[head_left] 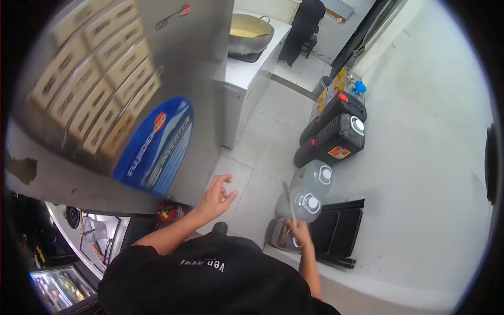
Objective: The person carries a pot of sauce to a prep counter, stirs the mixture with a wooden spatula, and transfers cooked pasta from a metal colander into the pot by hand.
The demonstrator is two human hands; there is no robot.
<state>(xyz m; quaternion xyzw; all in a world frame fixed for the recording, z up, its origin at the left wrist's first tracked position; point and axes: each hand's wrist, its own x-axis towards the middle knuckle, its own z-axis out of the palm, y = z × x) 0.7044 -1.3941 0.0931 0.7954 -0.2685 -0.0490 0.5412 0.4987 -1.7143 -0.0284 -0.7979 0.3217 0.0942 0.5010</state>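
My right hand [299, 233] is closed around a thin pale stick [290, 200] that points up and away from me; its kind is unclear. Just beneath that hand is a clear plastic container with a brownish tint [278, 234], partly covered by it. Beyond stand a clear jug with a white cap [299, 206] and another clear jug [313, 176] behind it. My left hand [215, 198] hovers above the tiled floor, beside the steel refrigerator, fingers curled but apart, with nothing in it.
A steel refrigerator [205, 115] rises on the left. Black jugs [344, 139] and boxes [341, 84] line the right wall. Black folded panels [336, 231] lean there. A large pan [249, 34] sits on the white counter [244, 73]. A person in dark clothes [304, 26] stands far back.
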